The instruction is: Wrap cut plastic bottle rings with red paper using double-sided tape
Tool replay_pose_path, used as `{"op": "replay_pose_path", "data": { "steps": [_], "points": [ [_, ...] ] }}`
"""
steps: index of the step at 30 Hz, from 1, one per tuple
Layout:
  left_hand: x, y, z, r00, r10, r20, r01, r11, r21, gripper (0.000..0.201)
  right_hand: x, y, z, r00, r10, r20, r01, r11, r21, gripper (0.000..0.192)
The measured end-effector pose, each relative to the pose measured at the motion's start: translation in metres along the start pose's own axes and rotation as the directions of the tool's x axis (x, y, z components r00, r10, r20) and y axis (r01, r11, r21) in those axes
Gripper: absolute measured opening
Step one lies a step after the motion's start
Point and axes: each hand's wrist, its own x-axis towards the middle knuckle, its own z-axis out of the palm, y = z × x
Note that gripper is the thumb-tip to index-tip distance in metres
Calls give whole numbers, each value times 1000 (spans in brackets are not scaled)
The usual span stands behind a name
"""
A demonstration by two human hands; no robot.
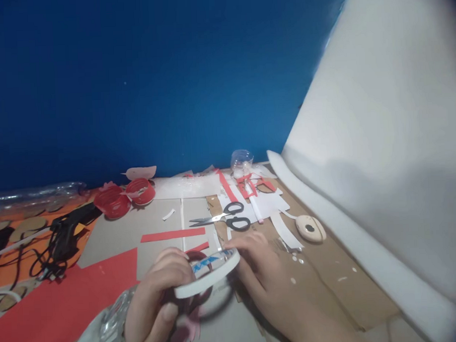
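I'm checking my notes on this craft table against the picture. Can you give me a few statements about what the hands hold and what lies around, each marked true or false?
1. The left hand holds a white tape roll. True.
2. The right hand grips the scissors. False: the scissors lie on the cardboard beyond the hands, untouched; the right hand's fingers are at the roll's far edge.
3. A red paper sheet lies to the left of the left hand. True.
4. The wall behind the table is green. False: the wall is blue.
5. Two red paper lanterns sit near the wall. True.
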Motion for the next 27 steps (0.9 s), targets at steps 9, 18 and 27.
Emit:
{"op": "replay_pose_path", "data": {
  "steps": [9, 18, 27],
  "points": [
    [6, 10, -4, 994, -64, 90, 50, 986, 158, 18, -9, -6, 4, 995, -93, 42, 95, 994, -52, 59],
    [4, 5, 2, 976, -176, 127, 124, 933, 339, 8, 0, -15, 3, 940, -313, 135, 326, 941, -88, 61],
    [5, 6, 2, 983, -131, 127, 70, 913, 403, 14, -6, -13, 7, 941, -287, 179, 301, 952, -53, 66]
  ]
}}
